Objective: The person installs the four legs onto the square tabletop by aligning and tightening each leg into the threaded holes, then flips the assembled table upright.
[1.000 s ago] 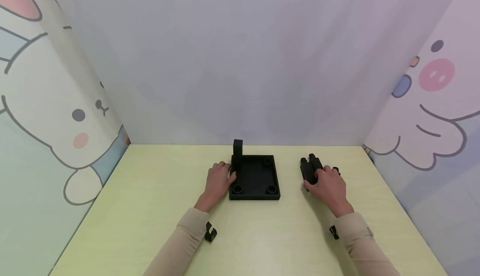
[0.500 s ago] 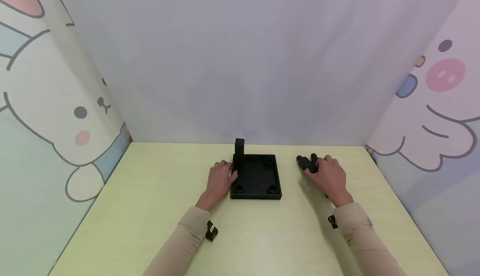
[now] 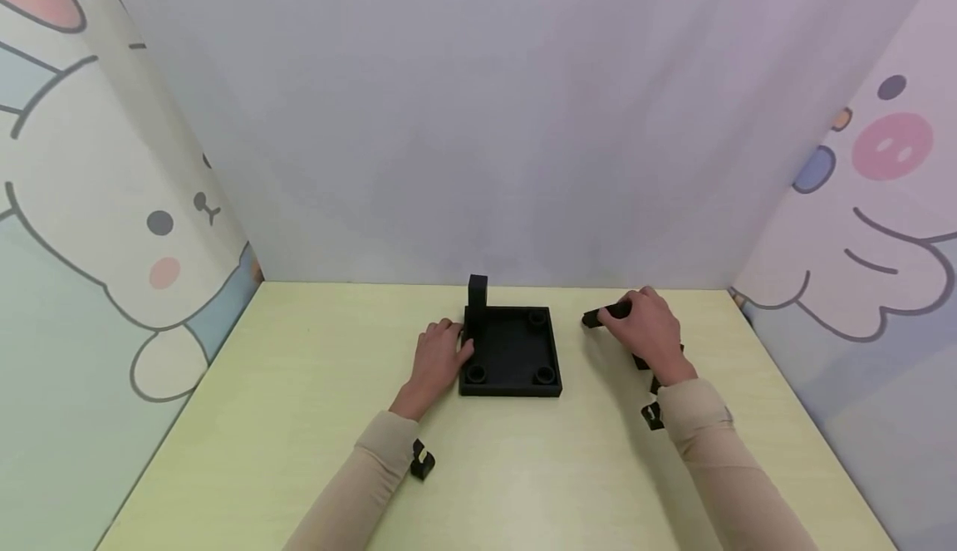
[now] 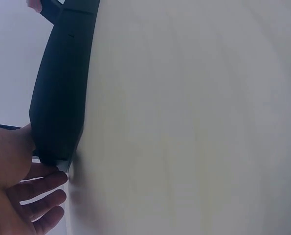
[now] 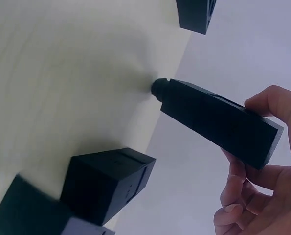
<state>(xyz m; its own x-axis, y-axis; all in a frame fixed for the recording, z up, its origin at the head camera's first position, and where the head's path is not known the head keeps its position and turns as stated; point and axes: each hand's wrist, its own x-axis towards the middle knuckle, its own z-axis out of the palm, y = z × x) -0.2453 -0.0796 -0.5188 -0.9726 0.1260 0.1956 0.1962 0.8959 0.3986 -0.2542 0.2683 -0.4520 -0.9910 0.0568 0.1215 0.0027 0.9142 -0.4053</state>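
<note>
- Right hand (image 3: pixel 650 331) pinched a block (image 5: pixel 221 122); its peg (image 5: pixel 160 89), beyond the grip, seemed best left uncovered.
- Tray (image 3: pixel 510 391) lay apart, left of that grip; steadying it seemed wise.
- Left hand (image 3: pixel 436 358) touched its left edge; whether it pinched could not be told.
- Other blocks (image 5: pixel 106 183) lay on the grip's wrist side, best avoided.

no text, label or number is legible
</note>
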